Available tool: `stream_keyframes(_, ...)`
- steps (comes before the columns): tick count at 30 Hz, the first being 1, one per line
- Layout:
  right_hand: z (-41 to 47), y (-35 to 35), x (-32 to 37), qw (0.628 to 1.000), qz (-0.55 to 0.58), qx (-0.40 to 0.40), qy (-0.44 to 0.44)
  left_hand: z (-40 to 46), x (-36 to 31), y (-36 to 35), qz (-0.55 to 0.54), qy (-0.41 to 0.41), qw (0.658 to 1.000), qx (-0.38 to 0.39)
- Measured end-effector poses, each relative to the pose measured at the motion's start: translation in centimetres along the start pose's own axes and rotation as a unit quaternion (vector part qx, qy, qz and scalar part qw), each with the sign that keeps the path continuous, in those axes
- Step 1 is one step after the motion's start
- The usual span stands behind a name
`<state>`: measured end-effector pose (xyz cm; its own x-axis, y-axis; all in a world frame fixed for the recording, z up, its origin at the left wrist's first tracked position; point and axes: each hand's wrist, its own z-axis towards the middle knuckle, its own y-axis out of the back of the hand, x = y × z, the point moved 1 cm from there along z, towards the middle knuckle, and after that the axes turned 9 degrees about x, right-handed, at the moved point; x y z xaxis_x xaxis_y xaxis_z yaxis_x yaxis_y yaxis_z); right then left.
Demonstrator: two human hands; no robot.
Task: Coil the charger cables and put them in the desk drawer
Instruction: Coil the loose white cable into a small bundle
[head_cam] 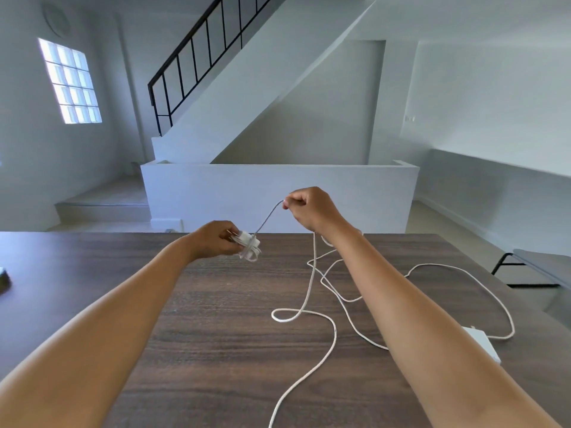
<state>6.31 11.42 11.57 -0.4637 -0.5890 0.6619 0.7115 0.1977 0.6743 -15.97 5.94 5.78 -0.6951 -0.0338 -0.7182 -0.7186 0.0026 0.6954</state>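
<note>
A single head-worn wide-angle view looks forward and slightly down over a desk (216, 350), close above both forearms. Beyond the far edge it faces a staircase (247, 88); the wide lens probably bends the edges.

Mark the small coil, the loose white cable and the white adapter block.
small coil (249, 249), head view, wrapped loops.
loose white cable (335, 335), head view, slack stretch on the desk.
white adapter block (482, 342), head view, top face.

bare desk (216, 350) left of centre, loose cable (335, 335) loops crossing right half
</note>
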Motion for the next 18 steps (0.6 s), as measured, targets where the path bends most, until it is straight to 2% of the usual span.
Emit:
stream_keyframes(3, 1.1, -0.1, -0.8, 0.999, 0.009, -0.039, -0.012, -1.2, -1.4, -0.2, -0.095, 0.004, 0.988, 0.122)
stream_keyframes(5, 1.6, -0.3, -1.5, 0.998, 0.012, -0.051, -0.022, -1.8, -2.3, -0.2, -0.174, 0.008, 0.965, 0.195)
stream_keyframes(8, 1.9, -1.0, -2.8, 0.998, 0.033, -0.039, -0.039, -2.3, -3.1, 0.2, -0.29, -0.018, 0.927, 0.236)
stream_keyframes(11, 1.8, -2.1, -4.1, 0.996, 0.073, -0.02, -0.053, -2.5, -3.3, 0.7, -0.401, -0.072, 0.89, 0.203)
stream_keyframes(15, 0.8, -3.7, -4.4, 0.996, 0.064, 0.029, -0.047, -2.1, -3.8, 1.1, -0.509, -0.112, 0.848, 0.096)
stream_keyframes(18, -0.1, -5.1, -3.9, 0.995, 0.06, 0.075, -0.033, -1.5, -4.9, 0.8, -0.598, -0.107, 0.794, 0.014)
